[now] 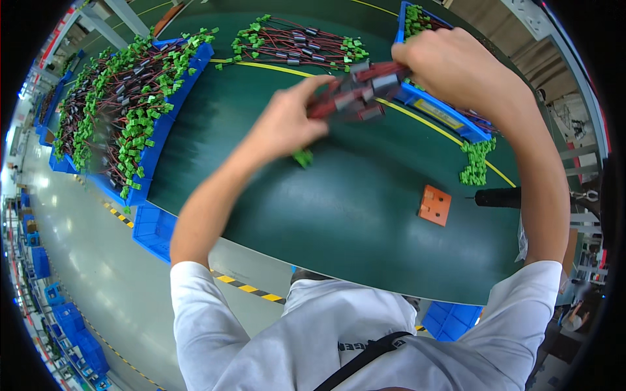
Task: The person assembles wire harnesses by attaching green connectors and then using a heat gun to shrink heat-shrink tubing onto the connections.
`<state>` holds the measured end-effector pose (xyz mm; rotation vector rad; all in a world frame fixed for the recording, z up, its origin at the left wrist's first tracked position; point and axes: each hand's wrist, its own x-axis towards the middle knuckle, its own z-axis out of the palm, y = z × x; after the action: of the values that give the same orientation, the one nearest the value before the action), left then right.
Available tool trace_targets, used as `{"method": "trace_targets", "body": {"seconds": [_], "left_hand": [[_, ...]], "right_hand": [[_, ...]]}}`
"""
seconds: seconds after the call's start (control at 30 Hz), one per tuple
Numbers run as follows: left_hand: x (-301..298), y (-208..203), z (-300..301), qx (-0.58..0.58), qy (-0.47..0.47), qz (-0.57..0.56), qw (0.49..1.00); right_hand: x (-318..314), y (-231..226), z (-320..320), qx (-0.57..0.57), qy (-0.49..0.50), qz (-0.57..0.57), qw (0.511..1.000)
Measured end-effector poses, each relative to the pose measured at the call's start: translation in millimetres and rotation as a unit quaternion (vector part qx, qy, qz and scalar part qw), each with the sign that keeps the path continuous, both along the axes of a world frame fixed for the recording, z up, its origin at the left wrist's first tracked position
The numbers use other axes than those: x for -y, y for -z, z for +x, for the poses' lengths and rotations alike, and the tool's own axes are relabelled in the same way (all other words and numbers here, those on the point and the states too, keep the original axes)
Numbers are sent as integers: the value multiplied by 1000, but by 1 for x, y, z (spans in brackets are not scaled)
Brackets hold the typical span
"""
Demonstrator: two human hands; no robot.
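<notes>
Over the far middle of the table, both hands grip a bundle of wire harnesses (357,94) with red and black wires and dark cylindrical bodies, blurred by motion. My left hand (285,120) has its fingers round the bundle's left end. A green connector (302,158) hangs below that hand. My right hand (450,65), higher up, is closed on the right end, close above a blue bin (443,116) of similar harnesses. Beyond the hands, a row of harnesses (300,47) with green connectors at both ends lies across the table.
A large blue bin (171,114) heaped with harnesses stands at the left. On the right are a pile of green connectors (478,161), an orange block (435,205) and a black screwdriver-like tool (499,197). Blue bins (153,229) sit below the green table (326,221).
</notes>
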<state>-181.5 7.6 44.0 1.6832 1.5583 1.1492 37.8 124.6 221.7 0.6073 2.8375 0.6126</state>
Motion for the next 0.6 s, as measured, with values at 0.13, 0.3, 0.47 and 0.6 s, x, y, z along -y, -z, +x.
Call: {"method": "trace_targets", "body": {"seconds": [0.13,0.3,0.47,0.6], "left_hand": [[-102,-20,-106,-568,-98,244,780],[-186,-11,-169,-702,-74,164,690],[-213,4,-185,-694,-25,81,715],[-213,18,-199,-696,-35,18,717]], "right_hand": [[-94,62,-42,-35,1,28,999],[-147,130,-109,-97,51,-50,993],[-170,156,-122,-92,91,-112,985],[-170,161,-136,-77,109,-168,977]]}}
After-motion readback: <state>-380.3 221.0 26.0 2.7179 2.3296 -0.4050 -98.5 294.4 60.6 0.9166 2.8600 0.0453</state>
